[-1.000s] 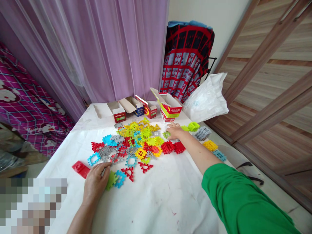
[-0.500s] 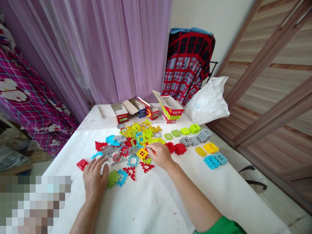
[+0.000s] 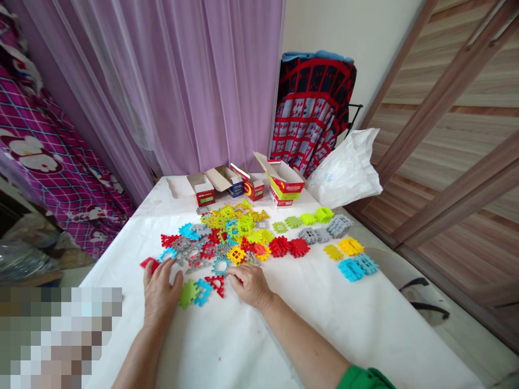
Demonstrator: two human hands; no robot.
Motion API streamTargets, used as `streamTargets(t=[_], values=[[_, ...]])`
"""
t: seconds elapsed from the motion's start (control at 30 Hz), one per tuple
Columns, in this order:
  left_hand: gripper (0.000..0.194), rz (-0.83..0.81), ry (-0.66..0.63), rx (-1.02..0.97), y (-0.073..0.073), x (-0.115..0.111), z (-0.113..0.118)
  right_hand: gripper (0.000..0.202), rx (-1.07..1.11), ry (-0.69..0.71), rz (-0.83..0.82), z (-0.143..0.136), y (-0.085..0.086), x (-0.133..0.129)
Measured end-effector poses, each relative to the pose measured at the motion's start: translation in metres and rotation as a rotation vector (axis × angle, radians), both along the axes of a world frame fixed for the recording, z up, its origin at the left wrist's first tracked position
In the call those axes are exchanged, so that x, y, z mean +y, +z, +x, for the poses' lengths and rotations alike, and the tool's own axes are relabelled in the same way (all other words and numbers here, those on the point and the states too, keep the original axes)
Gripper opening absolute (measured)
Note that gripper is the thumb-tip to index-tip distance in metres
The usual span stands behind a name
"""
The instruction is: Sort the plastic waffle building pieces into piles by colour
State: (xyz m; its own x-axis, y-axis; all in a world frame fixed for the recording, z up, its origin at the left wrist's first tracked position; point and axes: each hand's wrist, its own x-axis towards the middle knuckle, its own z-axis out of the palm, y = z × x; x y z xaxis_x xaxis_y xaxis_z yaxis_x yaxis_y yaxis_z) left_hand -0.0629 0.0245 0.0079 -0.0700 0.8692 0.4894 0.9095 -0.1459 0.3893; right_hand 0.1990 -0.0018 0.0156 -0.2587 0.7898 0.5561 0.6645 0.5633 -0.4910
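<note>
My left hand [image 3: 161,294] rests at the left of the pile with its fingers stretched and apart. A red piece [image 3: 149,264] lies at its fingertips; I cannot tell if they touch. Beside its thumb are a green gear-edged tile [image 3: 188,294] and a blue tile [image 3: 203,292]. My right hand [image 3: 252,286] is low on the table in front of the pile, fingers curled and closed, hiding whatever is under them. Close to its fingertips lie a red triangular piece [image 3: 216,284] and a blue square frame [image 3: 221,266]. A yellow window tile [image 3: 236,255] is just behind.
Mixed interlocking plastic pieces [image 3: 223,219] spread across the middle. On the right are stacks of red [image 3: 299,248], grey [image 3: 339,226], lime [image 3: 324,214], yellow [image 3: 351,246] and blue tiles [image 3: 366,263]. Several open cartons [image 3: 287,187] and a white plastic bag [image 3: 344,172] stand at the back.
My right hand has come from the pile toward me and left, over where a second red triangle lay. The red piece by my left hand has shifted right and away from me.
</note>
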Motion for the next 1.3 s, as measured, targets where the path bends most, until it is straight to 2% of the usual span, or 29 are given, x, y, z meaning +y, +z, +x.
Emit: streamTargets(t=[0.23, 0.57, 0.8, 0.93, 1.07, 1.13, 1.3], values=[[0.040, 0.019, -0.082, 0.006, 0.003, -0.003, 0.005, 0.023, 0.051, 0.004, -0.033, 0.001, -0.003, 0.002], [0.037, 0.022, -0.101, 0.017, -0.001, -0.004, 0.003, 0.022, 0.116, -0.016, 0.010, 0.005, 0.002, 0.000], [0.031, 0.099, -0.134, -0.006, -0.005, -0.002, 0.000, 0.022, 0.055, -0.047, 0.002, 0.006, -0.005, 0.001], [0.029, 0.152, -0.130, 0.006, -0.002, -0.001, 0.002, 0.021, -0.093, -0.141, -0.027, -0.001, 0.013, 0.018], [0.028, 0.154, -0.143, 0.022, -0.001, 0.000, 0.002, 0.019, -0.289, -0.242, -0.147, -0.018, 0.046, 0.052], [0.027, 0.148, -0.147, 0.018, -0.002, 0.000, 0.002, 0.018, -0.379, -0.284, -0.219, -0.028, 0.056, 0.069], [0.025, 0.148, -0.148, -0.014, -0.005, 0.001, 0.002, 0.017, -0.521, -0.332, -0.326, -0.047, 0.059, 0.094]])
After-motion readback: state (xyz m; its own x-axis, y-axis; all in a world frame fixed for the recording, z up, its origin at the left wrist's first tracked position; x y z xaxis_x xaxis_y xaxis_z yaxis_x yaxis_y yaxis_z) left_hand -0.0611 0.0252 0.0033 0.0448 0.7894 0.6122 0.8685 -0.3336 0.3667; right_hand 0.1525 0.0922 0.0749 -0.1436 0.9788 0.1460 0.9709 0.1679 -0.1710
